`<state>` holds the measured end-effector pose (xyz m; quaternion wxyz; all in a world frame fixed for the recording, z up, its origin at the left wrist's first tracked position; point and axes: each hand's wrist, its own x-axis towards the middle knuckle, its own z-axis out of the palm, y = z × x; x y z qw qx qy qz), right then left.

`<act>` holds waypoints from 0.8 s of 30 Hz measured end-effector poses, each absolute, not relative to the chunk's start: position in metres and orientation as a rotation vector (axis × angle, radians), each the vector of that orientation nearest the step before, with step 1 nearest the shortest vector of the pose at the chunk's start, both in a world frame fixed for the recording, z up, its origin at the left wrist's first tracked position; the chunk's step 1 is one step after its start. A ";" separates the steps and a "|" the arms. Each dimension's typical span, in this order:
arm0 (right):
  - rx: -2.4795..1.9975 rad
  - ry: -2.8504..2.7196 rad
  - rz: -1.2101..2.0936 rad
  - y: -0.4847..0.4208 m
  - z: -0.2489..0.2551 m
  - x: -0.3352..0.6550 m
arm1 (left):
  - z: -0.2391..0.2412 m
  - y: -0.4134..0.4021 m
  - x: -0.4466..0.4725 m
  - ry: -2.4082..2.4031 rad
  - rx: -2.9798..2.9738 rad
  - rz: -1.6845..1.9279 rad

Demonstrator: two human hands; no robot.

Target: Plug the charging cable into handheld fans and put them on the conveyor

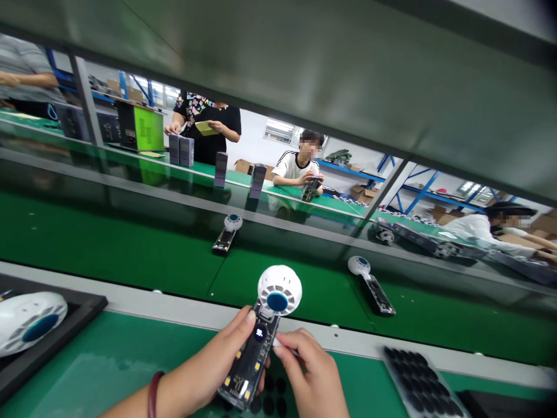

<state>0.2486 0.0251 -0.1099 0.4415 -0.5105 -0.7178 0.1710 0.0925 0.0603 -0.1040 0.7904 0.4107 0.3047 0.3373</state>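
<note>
Head camera looks down on the left hand (217, 363), which is wrapped around the clear handle of a small fan (265, 331), thumb laid along the front just beside the little lit display, fingers hidden behind. From that hand the fan runs toward one o'clock, its round white head with the blue hub tilted up and away, clear of the palm. The right hand (311, 371) sits at three o'clock of the handle, fingertips pinched against its right edge; whether they hold a tiny part or only press the casing I cannot tell. As a judgement, the work goes best if the left hand stays the steady clamp low on the handle, keeps the thumb off the display, and lets the right fingertips do the fine work from the side, with the fan kept low over the green table (108, 360) so a slip costs nothing. Under both hands, at six o'clock, a dark mat with round pads (420, 383) shows part of itself and spreads off to four o'clock. At nine o'clock a black tray (82, 305) holds another white fan head (26, 319). Beyond the metal rail at twelve o'clock runs a green belt (130, 249) carrying two more fans, one at eleven o'clock (227, 232), one at two o'clock (371, 284), well apart. Farther off, other people work at the opposite side.
</note>
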 end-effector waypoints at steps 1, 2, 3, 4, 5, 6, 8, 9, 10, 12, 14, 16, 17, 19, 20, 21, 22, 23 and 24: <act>-1.296 -1.759 0.443 0.025 -0.111 0.248 | -0.104 0.059 0.094 0.673 0.887 0.729; -1.322 -1.737 0.477 0.025 -0.111 0.247 | -0.104 0.059 0.096 0.696 0.886 0.732; -1.348 -1.709 0.521 0.025 -0.111 0.248 | -0.103 0.059 0.098 0.723 0.889 0.735; -1.378 -1.658 0.566 0.026 -0.111 0.249 | -0.101 0.060 0.098 0.774 0.909 0.745; -1.413 -1.590 0.601 0.027 -0.110 0.251 | -0.098 0.062 0.098 0.845 0.945 0.767; -1.447 -1.519 0.622 0.027 -0.109 0.253 | -0.095 0.067 0.095 0.928 0.988 0.800; -1.495 -1.397 0.619 0.029 -0.108 0.256 | -0.088 0.085 0.084 1.115 1.078 0.884; -1.498 -1.363 0.617 0.030 -0.109 0.257 | -0.086 0.098 0.075 1.204 1.117 0.929; -1.494 -1.368 0.618 0.031 -0.111 0.256 | -0.084 0.112 0.064 1.283 1.147 0.961; -1.503 -1.529 0.593 0.031 -0.116 0.252 | -0.086 0.144 0.044 1.481 1.228 1.001; -1.531 -1.775 0.533 0.031 -0.123 0.245 | -0.091 0.173 0.027 1.683 1.328 0.992; -1.539 -1.971 0.465 0.031 -0.129 0.239 | -0.096 0.195 0.019 1.822 1.454 0.971; -1.530 -2.014 0.446 0.031 -0.131 0.237 | -0.097 0.203 0.019 1.872 1.525 0.969; -1.516 -2.062 0.404 0.033 -0.135 0.234 | -0.096 0.213 0.023 1.943 1.675 0.993; -1.515 -2.085 0.374 0.034 -0.137 0.233 | -0.093 0.217 0.027 1.958 1.756 1.011; -1.520 -2.101 0.346 0.035 -0.138 0.232 | -0.090 0.220 0.033 1.953 1.842 1.023; -1.531 -2.107 0.321 0.036 -0.139 0.231 | -0.086 0.223 0.039 1.926 1.929 1.022; -1.547 -2.106 0.299 0.038 -0.141 0.229 | -0.082 0.227 0.046 1.881 2.013 1.003; -1.566 -2.097 0.281 0.039 -0.142 0.227 | -0.079 0.232 0.055 1.825 2.084 0.970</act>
